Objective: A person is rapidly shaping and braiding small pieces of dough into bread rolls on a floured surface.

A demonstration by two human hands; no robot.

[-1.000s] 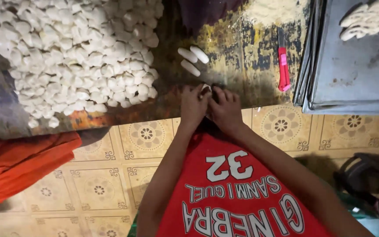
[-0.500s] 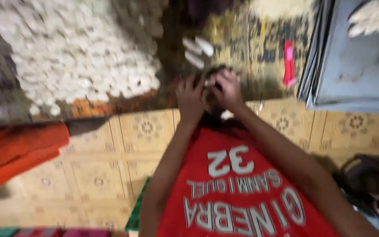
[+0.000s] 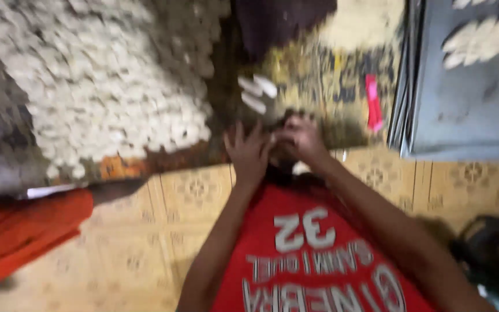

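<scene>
Far left, an orange cloth (image 3: 24, 237) lies on the patterned tile floor (image 3: 145, 242), and above it a big heap of small white dough pieces (image 3: 99, 86) is spread over the worn work surface (image 3: 319, 69). Moving in, my left hand (image 3: 248, 151) is up with its fingers spread apart, palm toward the other hand, gripping nothing that I can see. Just above sit three shaped white dough pieces (image 3: 256, 91), side by side, apart from the heap. My right hand (image 3: 300, 137) is curled in close, touching the left; the blur hides whether a piece is pinched inside it, so I cannot tell. These pieces look soft and light, I'd judge, easy to squash and maybe a bit tacky, so a gentle hold across the middle with fingertips suits them. Right of that a pink strip-like tool (image 3: 373, 103) lies on the surface, then stacked grey trays (image 3: 463, 115) carrying more white pieces (image 3: 480, 43).
</scene>
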